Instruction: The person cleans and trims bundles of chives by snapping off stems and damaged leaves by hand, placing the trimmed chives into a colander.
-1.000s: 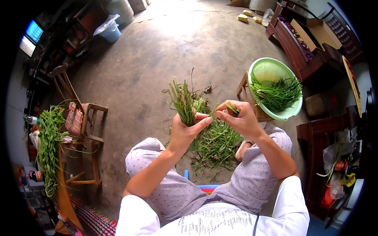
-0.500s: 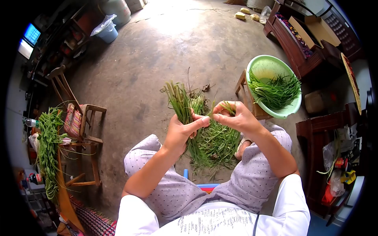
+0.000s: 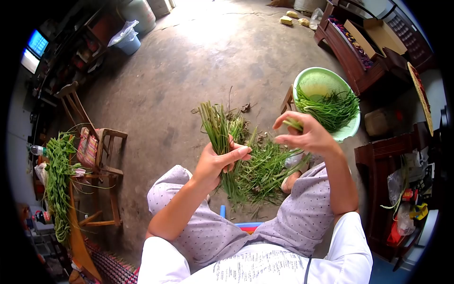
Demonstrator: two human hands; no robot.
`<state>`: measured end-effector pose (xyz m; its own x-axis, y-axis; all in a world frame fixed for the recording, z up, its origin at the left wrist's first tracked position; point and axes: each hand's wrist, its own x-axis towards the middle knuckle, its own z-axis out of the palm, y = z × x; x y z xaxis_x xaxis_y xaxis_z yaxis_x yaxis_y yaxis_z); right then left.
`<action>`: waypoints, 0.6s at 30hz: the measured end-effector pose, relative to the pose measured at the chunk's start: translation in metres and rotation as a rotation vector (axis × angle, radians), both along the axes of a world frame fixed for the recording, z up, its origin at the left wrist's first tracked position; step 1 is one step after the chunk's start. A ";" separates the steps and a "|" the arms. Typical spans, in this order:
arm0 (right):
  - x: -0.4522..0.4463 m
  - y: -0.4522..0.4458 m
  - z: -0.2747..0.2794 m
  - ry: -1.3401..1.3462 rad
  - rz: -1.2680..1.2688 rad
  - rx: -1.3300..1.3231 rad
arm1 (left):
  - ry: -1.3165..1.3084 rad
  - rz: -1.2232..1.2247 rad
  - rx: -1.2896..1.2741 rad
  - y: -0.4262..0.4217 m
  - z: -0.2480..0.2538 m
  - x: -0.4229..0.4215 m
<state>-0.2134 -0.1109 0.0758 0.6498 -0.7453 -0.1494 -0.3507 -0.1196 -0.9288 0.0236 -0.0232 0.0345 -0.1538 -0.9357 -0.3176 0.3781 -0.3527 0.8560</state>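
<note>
My left hand (image 3: 215,162) is wrapped round a bunch of green stems (image 3: 215,125), whose cut-looking ends point up and away from me. A thin stalk sticks out near its thumb. My right hand (image 3: 307,135), raised to the right, holds a few green stems (image 3: 293,124) under its curled fingers, its thumb and index finger apart. Below and between the hands, a loose heap of greens (image 3: 265,173) lies on the floor. Beyond the right hand, a light green basket (image 3: 314,78) holds long green leaves (image 3: 331,109).
The basket rests on a wooden stool (image 3: 287,100). Leafy greens (image 3: 60,182) hang over a wooden surface at the left, near a wooden chair (image 3: 111,132). A blue bin (image 3: 128,43) stands at the far left, and a dark wooden bench (image 3: 343,59) at the far right.
My right hand has moved away from my left hand, to the right and slightly up, and its thumb and index finger have parted. My left hand keeps its bunch, slightly lower.
</note>
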 end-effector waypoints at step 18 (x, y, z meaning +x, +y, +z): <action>0.031 0.030 -0.026 -0.346 -0.190 0.160 | 0.014 -0.001 -0.025 0.000 -0.001 -0.015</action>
<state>-0.1828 -0.0809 0.0499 0.5354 -0.8416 -0.0704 -0.0169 0.0726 -0.9972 0.0090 -0.0236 0.0333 -0.1590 -0.9431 -0.2921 0.3899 -0.3318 0.8590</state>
